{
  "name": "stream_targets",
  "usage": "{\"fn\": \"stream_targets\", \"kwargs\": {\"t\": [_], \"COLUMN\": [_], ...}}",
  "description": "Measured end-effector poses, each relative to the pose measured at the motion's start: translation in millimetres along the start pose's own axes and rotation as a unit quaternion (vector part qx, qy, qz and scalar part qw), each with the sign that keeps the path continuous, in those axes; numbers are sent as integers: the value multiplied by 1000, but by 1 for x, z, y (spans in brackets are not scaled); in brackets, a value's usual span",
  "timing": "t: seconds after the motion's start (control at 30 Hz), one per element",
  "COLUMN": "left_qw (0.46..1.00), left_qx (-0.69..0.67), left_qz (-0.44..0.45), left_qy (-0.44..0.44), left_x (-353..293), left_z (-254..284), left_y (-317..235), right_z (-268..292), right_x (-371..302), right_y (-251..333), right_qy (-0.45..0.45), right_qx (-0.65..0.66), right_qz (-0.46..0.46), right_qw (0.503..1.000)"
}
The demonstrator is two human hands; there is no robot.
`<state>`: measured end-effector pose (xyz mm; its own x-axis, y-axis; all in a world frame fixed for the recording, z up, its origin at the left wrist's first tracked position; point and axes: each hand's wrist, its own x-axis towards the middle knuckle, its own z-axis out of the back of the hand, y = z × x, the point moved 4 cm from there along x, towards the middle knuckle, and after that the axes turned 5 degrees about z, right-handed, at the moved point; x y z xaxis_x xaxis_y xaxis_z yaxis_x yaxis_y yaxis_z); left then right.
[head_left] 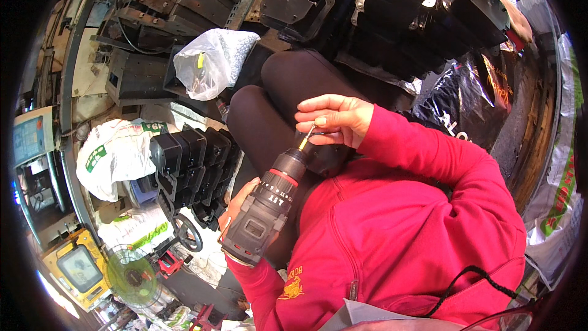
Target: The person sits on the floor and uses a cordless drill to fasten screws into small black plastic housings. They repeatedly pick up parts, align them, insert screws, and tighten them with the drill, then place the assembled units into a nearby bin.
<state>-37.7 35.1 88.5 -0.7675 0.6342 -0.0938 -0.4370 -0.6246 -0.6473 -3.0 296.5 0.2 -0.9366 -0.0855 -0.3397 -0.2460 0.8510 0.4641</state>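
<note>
My left hand point(240, 201) is wrapped round a black cordless drill point(260, 214) with a red ring, mostly hidden behind its body. The drill points up and away across my lap, and a brass-coloured bit point(302, 144) sticks out of its chuck point(291, 162). At the bit's tip, the thumb and fingers of my right hand point(340, 119) pinch a thin silver screw point(311, 130). Beyond my knees, a clear plastic bag point(211, 61) holds many small silvery pieces, too small to make out singly.
Black box-like housings point(392, 18) are stacked ahead and to the right; more black parts point(190, 162) stand at left. Farther left are white sacks point(110, 153), a green fan point(131, 276) and a yellow-framed screen point(79, 266). Another person's hand point(517, 18) shows at far right.
</note>
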Motion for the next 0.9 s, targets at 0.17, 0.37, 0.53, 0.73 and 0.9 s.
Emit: {"fn": "stream_targets", "kwargs": {"t": [0.17,0.37,0.53,0.73,0.9], "left_qw": [999,997,993,998,996], "left_qx": [2,-69,-73,-5,-18], "left_qz": [-19,-6,55,19,32], "left_qy": [-49,37,71,63,86], "left_x": [0,12,16,24,32], "left_z": [6,8,1,-1,-3], "left_y": [0,5,4,-5,-9], "right_z": [18,40,38,34,34], "right_x": [-9,6,20,17,17], "right_y": [30,16,-1,-2,-3], "right_qy": [-53,-8,29,12,3], "right_qx": [-242,-610,-609,-608,-605], "right_qz": [244,125,100,101,91], "right_qw": [938,782,786,787,791]}}
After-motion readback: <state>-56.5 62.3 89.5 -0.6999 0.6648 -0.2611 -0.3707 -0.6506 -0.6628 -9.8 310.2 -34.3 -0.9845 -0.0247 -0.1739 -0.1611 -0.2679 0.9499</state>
